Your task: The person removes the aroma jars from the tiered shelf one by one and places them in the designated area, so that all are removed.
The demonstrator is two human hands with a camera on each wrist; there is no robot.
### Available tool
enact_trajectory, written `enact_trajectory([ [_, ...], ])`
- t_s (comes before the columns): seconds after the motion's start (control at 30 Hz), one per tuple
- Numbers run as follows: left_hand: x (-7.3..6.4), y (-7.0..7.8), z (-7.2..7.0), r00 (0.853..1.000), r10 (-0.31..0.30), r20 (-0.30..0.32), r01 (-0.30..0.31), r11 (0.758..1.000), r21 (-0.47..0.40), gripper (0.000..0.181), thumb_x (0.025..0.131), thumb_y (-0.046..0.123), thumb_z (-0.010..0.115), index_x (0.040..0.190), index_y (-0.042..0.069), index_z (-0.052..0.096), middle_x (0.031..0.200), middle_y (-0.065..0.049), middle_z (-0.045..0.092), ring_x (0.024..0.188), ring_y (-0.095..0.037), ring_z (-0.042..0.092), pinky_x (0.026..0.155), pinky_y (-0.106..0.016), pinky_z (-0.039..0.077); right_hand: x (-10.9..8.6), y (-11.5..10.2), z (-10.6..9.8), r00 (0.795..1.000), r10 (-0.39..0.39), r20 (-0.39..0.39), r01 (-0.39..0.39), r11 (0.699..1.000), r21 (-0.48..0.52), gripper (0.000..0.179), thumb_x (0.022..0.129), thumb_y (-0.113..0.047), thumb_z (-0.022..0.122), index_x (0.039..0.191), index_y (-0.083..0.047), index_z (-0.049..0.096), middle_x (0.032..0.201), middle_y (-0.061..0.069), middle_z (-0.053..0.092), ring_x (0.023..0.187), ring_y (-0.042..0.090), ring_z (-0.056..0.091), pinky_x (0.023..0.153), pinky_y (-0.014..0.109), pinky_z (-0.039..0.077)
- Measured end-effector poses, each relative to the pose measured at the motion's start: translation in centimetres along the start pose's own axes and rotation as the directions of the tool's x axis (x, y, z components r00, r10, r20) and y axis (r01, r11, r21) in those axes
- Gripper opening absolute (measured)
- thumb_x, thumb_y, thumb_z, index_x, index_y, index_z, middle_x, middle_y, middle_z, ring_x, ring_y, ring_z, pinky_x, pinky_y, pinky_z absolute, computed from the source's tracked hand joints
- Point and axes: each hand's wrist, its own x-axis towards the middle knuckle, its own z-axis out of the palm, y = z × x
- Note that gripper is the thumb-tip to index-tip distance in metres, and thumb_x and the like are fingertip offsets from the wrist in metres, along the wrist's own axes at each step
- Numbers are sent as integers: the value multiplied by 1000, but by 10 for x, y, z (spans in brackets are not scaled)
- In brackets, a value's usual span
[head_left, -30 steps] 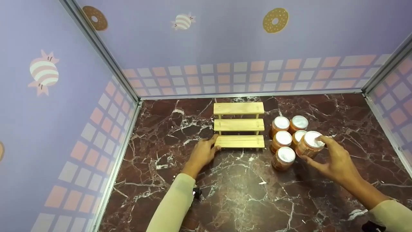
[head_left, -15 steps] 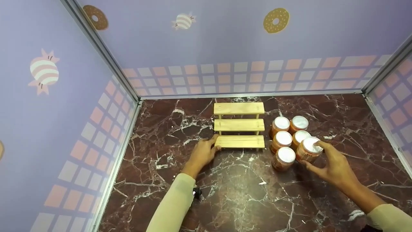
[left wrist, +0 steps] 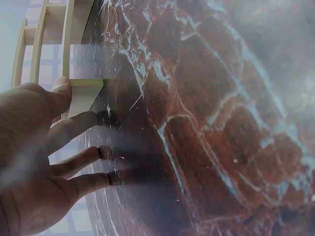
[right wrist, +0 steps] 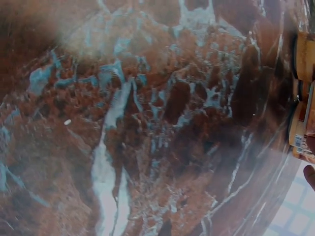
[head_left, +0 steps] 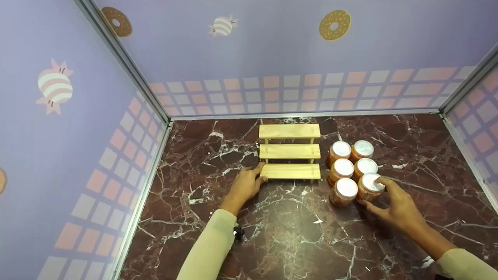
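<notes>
My left hand (head_left: 246, 182) holds the left end of the lowest step of a pale wooden three-step shelf (head_left: 290, 151), thumb in front. In the left wrist view, the thumb (left wrist: 61, 93) lies against the shelf's edge while the other visible fingers reach down toward the tabletop. With my right hand (head_left: 400, 206) I grip an orange-brown jar (head_left: 367, 190) with a white lid, fingers on its lid and thumb low on its side. It stands at the near right of a cluster of similar jars (head_left: 343, 168), in two columns. The right wrist view catches only fingertips and jar sides at its right edge.
Dark red marbled tabletop (head_left: 291, 233) with white veins extends around the shelf and jars. Lilac panels (head_left: 272, 46) printed with sweets and checks rise at the back, left and right, joined by metal corner posts (head_left: 124, 62).
My right hand has brought the jar down and toward me, from tilted over the cluster to upright beside the nearest left jar. The left hand and shelf have kept their places.
</notes>
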Motion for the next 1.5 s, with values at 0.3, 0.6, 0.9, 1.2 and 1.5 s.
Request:
enact_trajectory([
  [0.3, 9, -20, 21, 1000, -1, 19, 1, 1000, -28, 59, 107, 52, 69, 161, 33, 56, 143, -33, 69, 139, -54, 64, 115, -69, 53, -7, 3, 6, 1000, 16, 18, -16, 1000, -17, 86, 69, -7, 104, 142, 4, 60, 128, 25, 73, 108, 45, 77, 96, 3, 41],
  [0.6, 5, -15, 17, 1000, 3, -5, -3, 1000, -2, 61, 106, 52, 70, 161, 31, 56, 141, -31, 71, 139, -52, 65, 116, -67, 54, -11, 5, 12, 999, 25, 32, -24, 999, -23, 86, 69, -6, 104, 141, 5, 59, 127, 27, 73, 110, 48, 76, 91, 49, 63],
  [0.9, -5, 4, -8, 1000, 7, 9, -7, 1000, -29, 59, 109, 49, 67, 162, 26, 56, 141, -31, 71, 139, -51, 65, 115, -68, 54, -10, 3, 13, 997, 69, 46, -70, 997, 19, 84, 72, -4, 102, 141, 4, 54, 127, 33, 72, 109, 55, 75, 87, 73, 60],
  [1.2, 4, -11, 11, 999, -27, 17, 28, 998, -50, 61, 107, 50, 69, 164, 30, 55, 146, -32, 68, 143, -52, 61, 120, -68, 50, -12, 3, 15, 994, 90, 60, -91, 996, 22, 84, 71, 0, 100, 138, 2, 50, 124, 38, 70, 107, 61, 72, 86, 76, 59],
  [1.5, 6, -21, 22, 1000, -10, 5, 10, 1000, -14, 64, 105, 53, 70, 164, 31, 55, 145, -33, 69, 140, -53, 63, 118, -69, 51, -11, 4, 18, 996, 66, 61, -67, 998, 15, 84, 70, 1, 101, 136, 3, 49, 123, 37, 70, 107, 59, 73, 87, 73, 60],
])
